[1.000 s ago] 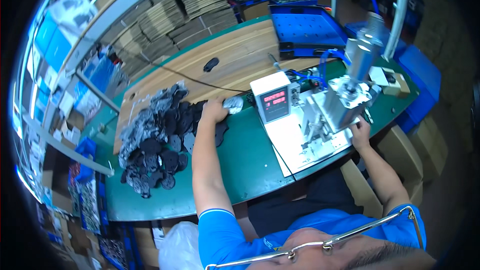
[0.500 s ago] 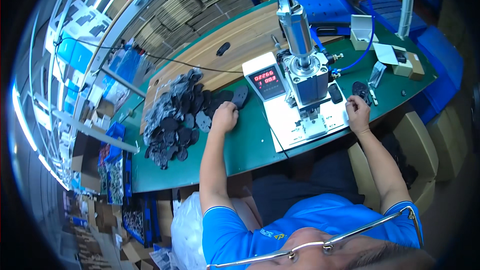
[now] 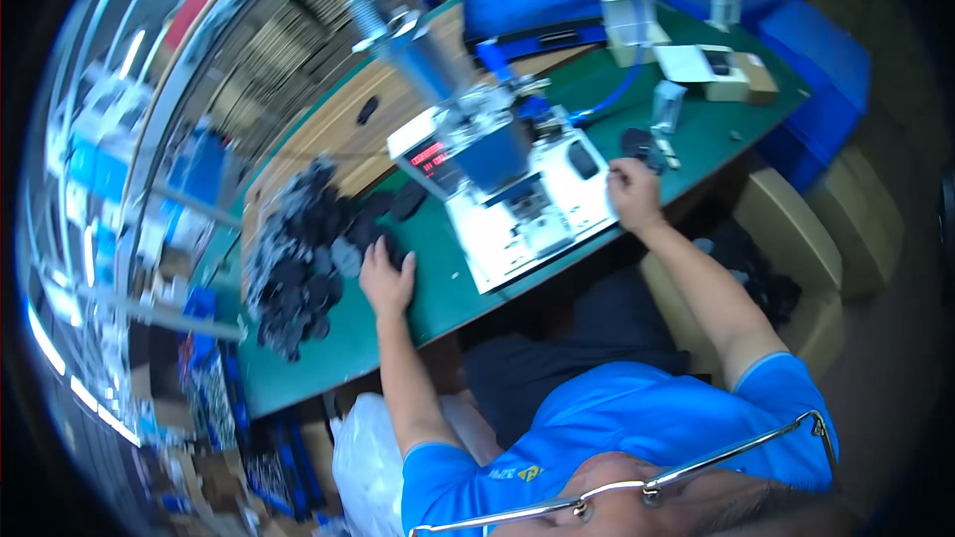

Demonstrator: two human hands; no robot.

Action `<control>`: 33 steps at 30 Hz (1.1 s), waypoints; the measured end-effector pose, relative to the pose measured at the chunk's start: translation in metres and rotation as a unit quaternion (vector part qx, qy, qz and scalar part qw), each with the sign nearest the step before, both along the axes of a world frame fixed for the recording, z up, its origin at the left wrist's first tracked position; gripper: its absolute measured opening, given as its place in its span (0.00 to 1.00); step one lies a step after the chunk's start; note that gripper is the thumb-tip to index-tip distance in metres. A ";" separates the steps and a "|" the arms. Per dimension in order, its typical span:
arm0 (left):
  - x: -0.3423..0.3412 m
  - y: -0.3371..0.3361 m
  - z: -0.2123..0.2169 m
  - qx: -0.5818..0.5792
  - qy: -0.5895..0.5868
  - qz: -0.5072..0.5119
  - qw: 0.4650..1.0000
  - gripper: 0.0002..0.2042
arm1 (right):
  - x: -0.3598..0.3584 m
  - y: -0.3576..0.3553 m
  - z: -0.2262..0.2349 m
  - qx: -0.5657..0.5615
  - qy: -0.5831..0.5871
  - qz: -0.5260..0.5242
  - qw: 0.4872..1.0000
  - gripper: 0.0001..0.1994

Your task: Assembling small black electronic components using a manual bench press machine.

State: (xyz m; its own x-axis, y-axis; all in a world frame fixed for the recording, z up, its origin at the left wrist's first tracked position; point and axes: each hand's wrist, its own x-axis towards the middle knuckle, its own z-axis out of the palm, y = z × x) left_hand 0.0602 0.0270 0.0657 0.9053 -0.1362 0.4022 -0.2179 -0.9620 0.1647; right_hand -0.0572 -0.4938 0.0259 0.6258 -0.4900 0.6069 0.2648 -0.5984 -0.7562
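A pile of black and dark grey flat rounded pieces [image 3: 298, 264] lies on the left of the green table. My left hand [image 3: 388, 280] rests at the pile's right edge, fingers spread, nothing visibly held. Right of it stands a bench press [image 3: 487, 154] with a metal cylinder on top, a white base plate [image 3: 567, 229] and a red-lit display [image 3: 430, 161]. My right hand [image 3: 635, 197] is at the plate's right edge, fingers curled together; what they hold, if anything, is hidden. A black oval part [image 3: 577, 161] lies on the plate. Beyond my right hand is another dark part [image 3: 637, 143].
Small open cartons [image 3: 701, 65] and a clear plastic bag [image 3: 668, 104] are at the table's far right. A blue tray [image 3: 537, 0] stands behind the press. Cardboard boxes [image 3: 786, 229] are below the right edge, a white plastic bag [image 3: 373, 457] below the left.
The view has swung, shifting the table and press leftward with some blur. My left hand has opened from a curled grip and come nearer the table's front edge. My right hand stays by the plate.
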 end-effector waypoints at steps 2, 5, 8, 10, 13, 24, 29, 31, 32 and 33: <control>-0.010 -0.004 -0.005 -0.004 -0.018 -0.011 1.000 0.38 | -0.006 0.007 0.012 0.021 0.024 0.004 0.999 0.07; -0.021 -0.023 -0.004 -0.024 -0.006 -0.088 0.996 0.34 | -0.013 0.001 0.017 0.017 0.028 -0.006 0.999 0.06; -0.039 -0.034 -0.005 0.022 -0.051 -0.113 0.992 0.31 | -0.016 0.001 0.024 0.024 0.041 -0.001 0.999 0.05; -0.050 -0.031 -0.011 0.026 -0.075 -0.111 0.991 0.29 | -0.014 0.003 0.025 0.016 0.039 0.001 0.999 0.05; -0.060 -0.027 -0.011 0.041 -0.121 -0.103 0.986 0.24 | -0.008 0.007 0.018 0.014 0.050 0.013 0.999 0.05; -0.060 -0.035 -0.011 -0.002 -0.132 -0.155 0.979 0.21 | -0.005 -0.008 0.004 0.016 0.042 0.004 0.999 0.07; -0.060 -0.026 -0.007 -0.055 -0.161 -0.146 0.974 0.19 | -0.004 -0.002 0.007 0.015 0.048 0.018 0.999 0.07; -0.060 -0.027 0.001 -0.081 -0.180 -0.135 0.971 0.18 | -0.003 -0.001 0.009 0.013 0.046 0.017 0.999 0.07; -0.063 -0.026 0.005 -0.133 -0.204 -0.130 0.961 0.17 | -0.003 0.000 0.011 0.014 0.046 0.021 0.999 0.07; -0.065 -0.029 0.013 -0.186 -0.227 -0.127 0.947 0.17 | -0.004 0.000 0.012 0.011 0.048 0.020 0.999 0.07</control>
